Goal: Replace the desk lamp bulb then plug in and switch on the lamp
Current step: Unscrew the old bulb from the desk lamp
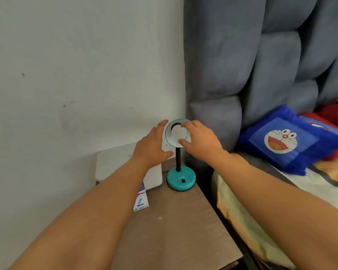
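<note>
Pinching the white bulb (179,135) between thumb and fingertips, the right hand (200,141) sits directly in front of the lamp's shade (169,131), which faces the camera, so the bulb's axis runs roughly away from the viewer into the shade and any turning has to go around that line. Cupped and part spread, the left hand (151,146) braces the shade's left rim, thumb at the lower edge and fingertips over the top, gripping nothing else. Both hands are equally close to the shade, but only the right one is on the bulb, so it seems the natural one to do the twisting while the left steadies. Below them the black stem (178,159) drops to the teal base (181,179) with its dark switch (183,180), standing on the brown counter (180,230) at its far right corner, just beside the bed (281,191). A white box (109,162) sits behind the left forearm, and a small carton (141,199) lies near it, partly covered by the arm. Hidden or unclear: the socket and bulb thread inside the shade, whether this bulb is old or new, and the cord, plug and outlet, none of which show.
</note>
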